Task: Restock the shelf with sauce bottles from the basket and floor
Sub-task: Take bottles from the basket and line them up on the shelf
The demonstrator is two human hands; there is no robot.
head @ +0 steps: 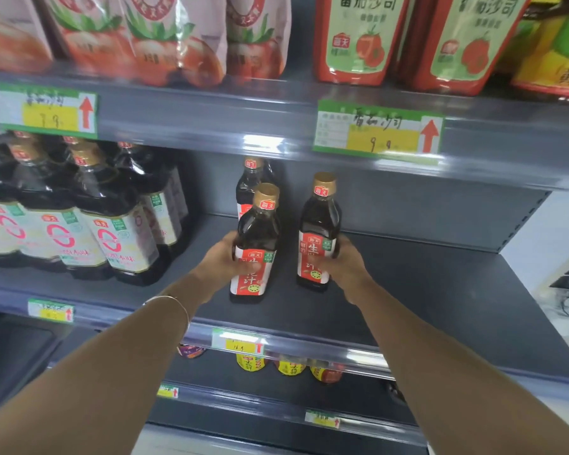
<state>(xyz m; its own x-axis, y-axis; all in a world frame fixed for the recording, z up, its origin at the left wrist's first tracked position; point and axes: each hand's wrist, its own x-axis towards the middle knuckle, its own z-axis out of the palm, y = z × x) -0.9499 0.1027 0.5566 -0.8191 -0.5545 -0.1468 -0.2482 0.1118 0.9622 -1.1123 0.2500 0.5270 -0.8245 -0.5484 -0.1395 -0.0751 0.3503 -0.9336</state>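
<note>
left hand (pixel 225 257): its grip was clamped on the lower body of the left bottle (pixel 257 224), with the fingers curled round from the left side and onto the red label.
right hand (pixel 347 264): its grip was clamped on the lower body of the right bottle (pixel 319 224), with the fingers wrapped round from the right side and the tips on the label.
left bottle: dark sauce, gold cap, near upright. its base was down at the shelf (pixel 424 290) surface, toward the front; whether it rested there could not be told.
right bottle: same kind, near upright, base at the shelf surface a little further back. a narrow gap stood between the two bottles.
third bottle (pixel 251 178): same kind, it stood directly behind the left bottle, near the back panel (pixel 408 205).
room to the left: a block of large bottles (pixel 109 231) with white labels stood well apart, with a bare strip of shelf between them and the left hand.
room to the right: bare shelf ran from the right bottle to the shelf's right end.
overhead: the upper shelf's front edge, carrying a price tag (pixel 376 133), hung above the caps with open space beneath it.
front edge: the clear rail (pixel 309 344) crossed under both forearms.
wrist: a thin bracelet (pixel 174 303) circled the left wrist.
</note>
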